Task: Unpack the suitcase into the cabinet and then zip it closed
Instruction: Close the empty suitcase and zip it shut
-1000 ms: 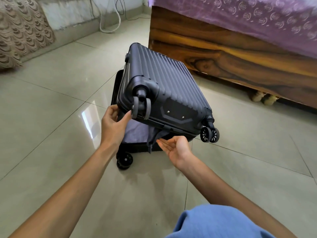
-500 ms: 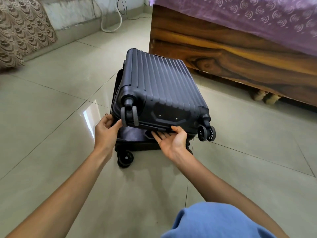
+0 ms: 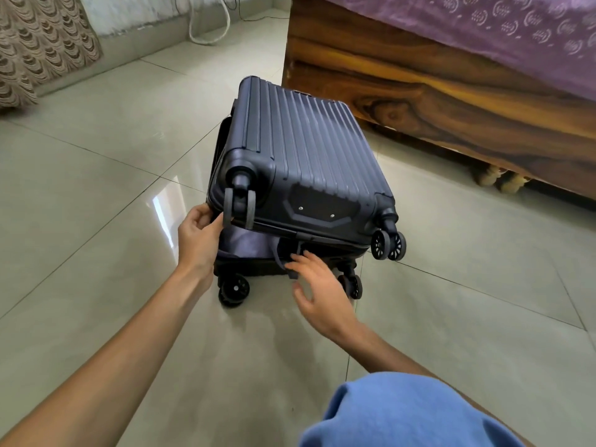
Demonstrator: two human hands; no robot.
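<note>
Left grip (image 3: 200,233) pinched on suitcase (image 3: 300,162) lid corner at 9 o'clock, right grip (image 3: 319,285) apart, motion-blurred, at strap (image 3: 280,256), interior mostly hidden, right grip earlier palm-up under lid

The suitcase (image 3: 306,162) lid hides its inside; the right hand (image 3: 317,291) is blurred; the bed (image 3: 451,101) runs off-frame.

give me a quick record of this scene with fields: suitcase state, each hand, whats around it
suitcase: dark ribbed hard shell lying on the tiled floor
lid: partly lowered, gap open at the wheel end
strap: grey, hangs out of the gap
left hand: grips the lid's corner beside a wheel
right hand: open, blurred, fingers at the strap
zip: not closed
nearby: wooden bed with purple cover
</note>
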